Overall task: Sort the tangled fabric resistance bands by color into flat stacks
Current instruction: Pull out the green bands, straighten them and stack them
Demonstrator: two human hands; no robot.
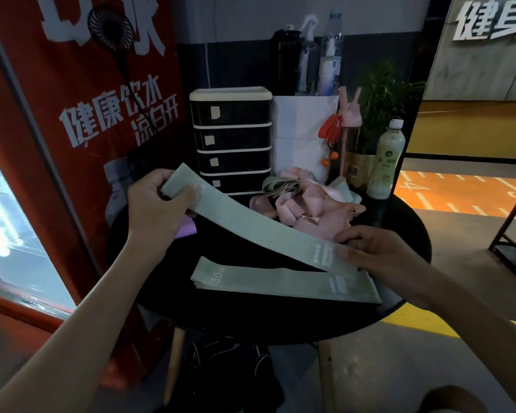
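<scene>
Left hand: left hand [155,201] pinches one end of a pale green fabric resistance band [251,222].
Right hand: right hand [379,248] grips its other end.
Below: flat stack of green bands [280,284] on round black table [251,314].

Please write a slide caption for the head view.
Left hand and right hand hold a green band taut above the green stack; pink tangle behind.

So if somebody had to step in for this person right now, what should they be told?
Left hand pinches one end of a green band; right hand holds the other end, just above the green stack.
Green stack lies flat at the near side of the table. A purple band lies below the left hand. The tangled pile, mostly pink with some green, sits at the back.
Done: a few green bands stacked.
Left: lay this band on the stack, then untangle the pile and stack pink, purple and remaining green.
</scene>
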